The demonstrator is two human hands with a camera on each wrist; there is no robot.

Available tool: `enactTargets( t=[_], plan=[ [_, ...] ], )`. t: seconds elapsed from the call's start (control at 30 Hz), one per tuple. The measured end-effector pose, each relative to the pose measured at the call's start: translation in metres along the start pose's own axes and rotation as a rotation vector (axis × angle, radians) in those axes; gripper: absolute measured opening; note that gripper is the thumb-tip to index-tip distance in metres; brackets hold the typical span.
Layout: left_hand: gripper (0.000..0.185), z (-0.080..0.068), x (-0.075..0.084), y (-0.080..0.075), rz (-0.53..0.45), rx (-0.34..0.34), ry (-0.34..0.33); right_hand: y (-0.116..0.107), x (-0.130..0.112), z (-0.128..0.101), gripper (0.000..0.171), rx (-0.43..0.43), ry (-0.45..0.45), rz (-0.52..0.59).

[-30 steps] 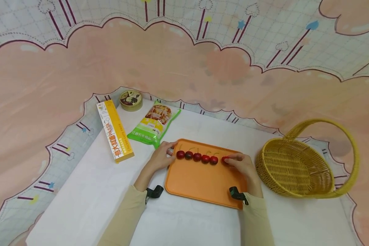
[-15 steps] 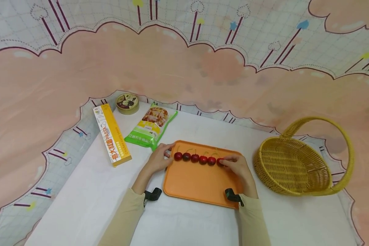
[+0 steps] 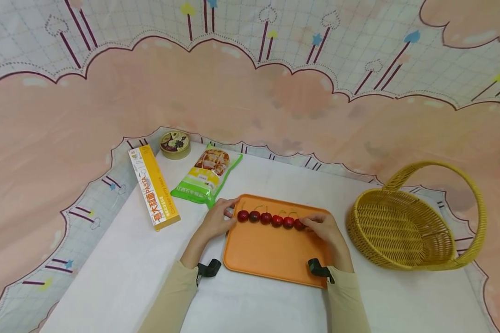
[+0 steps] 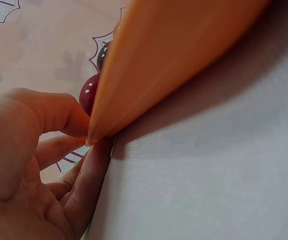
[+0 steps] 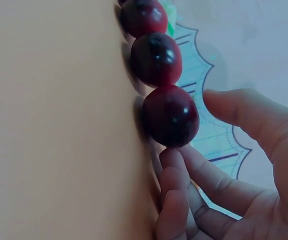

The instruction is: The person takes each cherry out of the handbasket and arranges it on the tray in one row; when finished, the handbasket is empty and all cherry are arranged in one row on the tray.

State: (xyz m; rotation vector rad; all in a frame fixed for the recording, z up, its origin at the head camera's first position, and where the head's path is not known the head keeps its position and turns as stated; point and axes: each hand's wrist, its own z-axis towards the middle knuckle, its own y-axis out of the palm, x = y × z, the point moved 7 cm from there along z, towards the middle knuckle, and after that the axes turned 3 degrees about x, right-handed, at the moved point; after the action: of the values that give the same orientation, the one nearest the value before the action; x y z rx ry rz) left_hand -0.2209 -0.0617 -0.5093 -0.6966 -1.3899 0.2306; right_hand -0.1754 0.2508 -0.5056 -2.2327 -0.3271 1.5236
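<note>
On the orange tray point(image 3: 277, 254) several dark red cherries with stems lie in a row along the far side. My left hand point(image 3: 217, 219) holds the tray's left edge; in the left wrist view the thumb point(image 4: 69, 117) lies at the rim, with fingers on its other side. At the row's right end is the last cherry point(image 5: 171, 116), touching its neighbour point(image 5: 156, 60). My right hand point(image 3: 325, 230) is around that cherry. Its fingertips touch the cherry from the end side, while the thumb point(image 5: 229, 106) stands a little apart from it.
A wicker basket point(image 3: 400, 226) with a tall handle stands to the right of the tray. Behind and left lie a green and yellow food packet point(image 3: 208, 173), a pasta box point(image 3: 154, 187) and a round tin point(image 3: 175, 144). A patterned cloth backs the white table.
My right hand has slid the last cherry leftward, closing the gap to the row. Since then its thumb has come off the cherry. The left hand stays at the tray edge.
</note>
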Motion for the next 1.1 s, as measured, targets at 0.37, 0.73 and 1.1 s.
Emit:
enactTargets(
  t=[0.37, 0.73, 1.1],
  plan=[
    [0.061, 0.0030, -0.0029, -0.0038, 0.019, -0.004, -0.003, -0.0018, -0.0024, 0.0021, 0.033, 0.003, 0.003, 0.034],
    [0.062, 0.0053, 0.0005, -0.0025, 0.012, -0.002, 0.001, -0.0040, 0.0005, 0.0025, 0.032, 0.000, 0.023, 0.073],
    [0.061, 0.0066, 0.0007, -0.0020, 0.002, 0.001, 0.003, -0.0039, 0.0050, 0.0051, 0.035, -0.064, -0.017, 0.043]
  ],
)
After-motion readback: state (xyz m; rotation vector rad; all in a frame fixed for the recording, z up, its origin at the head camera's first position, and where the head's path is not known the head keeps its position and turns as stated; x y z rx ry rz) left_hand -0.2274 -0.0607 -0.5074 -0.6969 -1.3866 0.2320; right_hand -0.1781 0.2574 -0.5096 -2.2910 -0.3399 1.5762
